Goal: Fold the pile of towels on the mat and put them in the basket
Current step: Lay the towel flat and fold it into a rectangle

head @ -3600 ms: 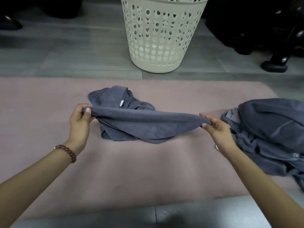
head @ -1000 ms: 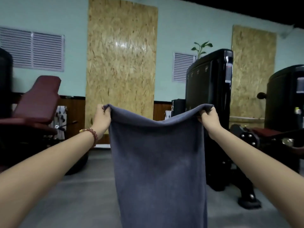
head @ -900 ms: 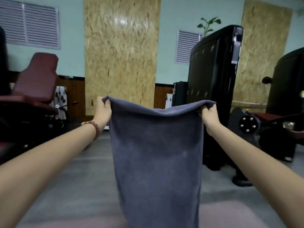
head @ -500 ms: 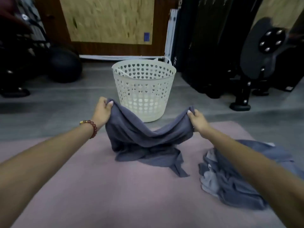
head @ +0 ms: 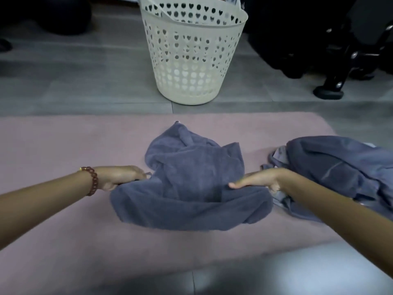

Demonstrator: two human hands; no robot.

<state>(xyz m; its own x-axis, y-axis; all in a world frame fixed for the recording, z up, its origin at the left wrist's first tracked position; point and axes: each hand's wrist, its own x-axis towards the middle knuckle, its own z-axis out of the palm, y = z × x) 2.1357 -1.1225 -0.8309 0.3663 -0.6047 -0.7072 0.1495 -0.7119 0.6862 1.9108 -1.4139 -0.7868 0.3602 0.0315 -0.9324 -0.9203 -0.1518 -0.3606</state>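
A grey-blue towel (head: 191,188) lies bunched on the pink mat (head: 63,145), its near part sagging between my hands. My left hand (head: 120,177), with a bead bracelet at the wrist, grips the towel's left corner. My right hand (head: 257,180) holds the right corner, its fingers lying low over the cloth. A pile of more grey-blue towels (head: 336,167) sits on the mat's right end, just beyond my right forearm. The cream perforated basket (head: 191,60) stands on the floor past the mat's far edge.
Grey floor tiles surround the mat. Black gym equipment with a footed base (head: 328,93) stands at the back right. A dark round object (head: 63,15) sits at the back left.
I held the towel up at eye level, then lowered it. Both hands have come down toward me to the mat, and the towel now rests bunched on it.
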